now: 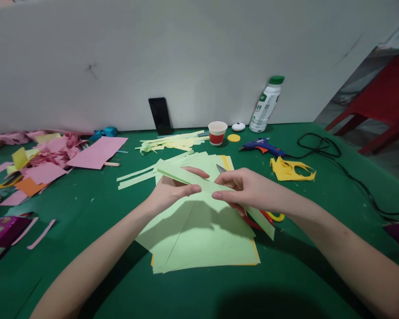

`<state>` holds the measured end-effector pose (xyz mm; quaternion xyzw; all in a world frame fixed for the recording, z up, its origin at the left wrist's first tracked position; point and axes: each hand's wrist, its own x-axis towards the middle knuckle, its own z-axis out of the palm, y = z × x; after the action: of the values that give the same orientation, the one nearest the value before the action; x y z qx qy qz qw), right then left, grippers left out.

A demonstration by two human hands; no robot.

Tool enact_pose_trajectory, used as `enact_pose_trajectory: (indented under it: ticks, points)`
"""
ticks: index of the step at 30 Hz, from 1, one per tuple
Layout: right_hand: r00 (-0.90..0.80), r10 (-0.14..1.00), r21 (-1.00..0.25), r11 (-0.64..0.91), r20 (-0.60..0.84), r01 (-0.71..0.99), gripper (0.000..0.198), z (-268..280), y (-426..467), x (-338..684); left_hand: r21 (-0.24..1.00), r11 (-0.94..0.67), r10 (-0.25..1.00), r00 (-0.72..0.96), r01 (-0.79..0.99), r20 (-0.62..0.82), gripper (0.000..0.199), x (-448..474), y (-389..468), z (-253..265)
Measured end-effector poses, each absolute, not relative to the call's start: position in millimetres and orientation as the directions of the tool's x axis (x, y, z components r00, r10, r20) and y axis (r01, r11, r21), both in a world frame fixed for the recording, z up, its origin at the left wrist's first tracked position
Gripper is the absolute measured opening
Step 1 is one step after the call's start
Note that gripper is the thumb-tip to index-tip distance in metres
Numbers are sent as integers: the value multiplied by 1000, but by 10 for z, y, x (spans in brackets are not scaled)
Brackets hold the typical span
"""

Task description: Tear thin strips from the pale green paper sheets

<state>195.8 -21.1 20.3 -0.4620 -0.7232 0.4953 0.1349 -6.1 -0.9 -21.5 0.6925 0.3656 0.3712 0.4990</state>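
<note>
A long light-green paper strip [208,187] is stretched between my hands, above a stack of paper. My left hand [173,186] pinches it near the middle, thumb on top and fingers behind. Close beside it, my right hand [237,188] pinches the same strip, whose end hangs down past the fingers to the right. Beneath lie light-green paper sheets [213,248] with yellow-orange paper showing at the edges. Scissors [256,220] with red and yellow handles lie partly hidden under my right hand and the strip; a blade tip shows behind the fingers.
Thin green strips [138,177] lie left of the stack. A paper cup [217,134], a phone [160,116] and a white bottle [266,105] stand along the wall. At right are a blue glue gun [263,147], its black cord and a yellow paper scrap [291,169]. Pink paper [98,153] clutters the left.
</note>
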Motion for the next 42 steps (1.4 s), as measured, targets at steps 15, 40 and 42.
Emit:
enact_pose_trajectory:
  ticks: [15, 40, 42]
  points:
    - [-633, 748, -909, 103, -197, 404, 37, 178, -223, 1967, 976, -213, 872, 461, 51, 166, 37, -54, 34, -213]
    - [-425, 905, -760, 293, 25, 580, 42, 115, -299, 1842, 978, 141, 981, 111, 153, -159, 36, 102, -208, -86]
    - [-439, 896, -796, 213, -73, 566, 41, 138, -291, 1860, 994, 110, 989, 98, 29, -112, 34, 89, -191, -73]
